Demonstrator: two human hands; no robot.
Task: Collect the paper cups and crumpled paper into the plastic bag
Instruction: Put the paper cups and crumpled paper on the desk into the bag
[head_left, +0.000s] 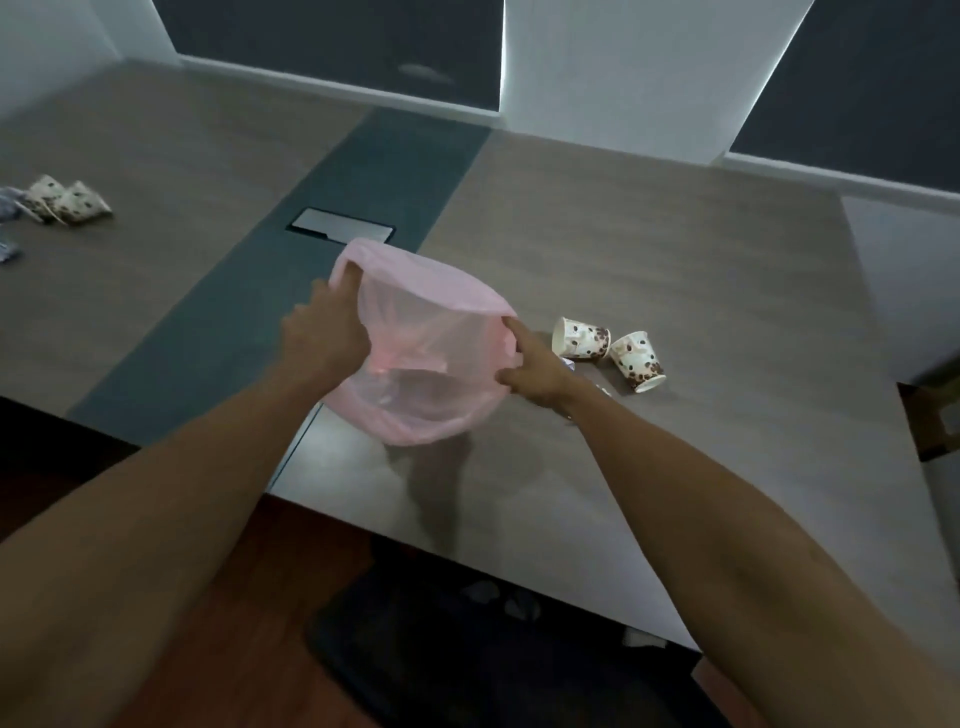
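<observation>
A translucent pink plastic bag (426, 332) is held open above the table, its mouth facing me. My left hand (327, 338) grips the bag's left rim. My right hand (535, 369) grips the right rim. Two paper cups with a brown bean print lie on their sides just right of my right hand: one (581, 338) and another (638, 361). A scrap of white crumpled paper (569, 364) peeks out behind my right hand. Two more printed cups (67, 202) lie at the far left of the table.
The wooden table (675, 260) has a dark centre strip with a metal cable hatch (340, 227). Bluish wrappers (8, 228) lie at the far left edge. A dark chair (467, 649) stands below the table's near edge. A brown object (935, 415) sits at the right.
</observation>
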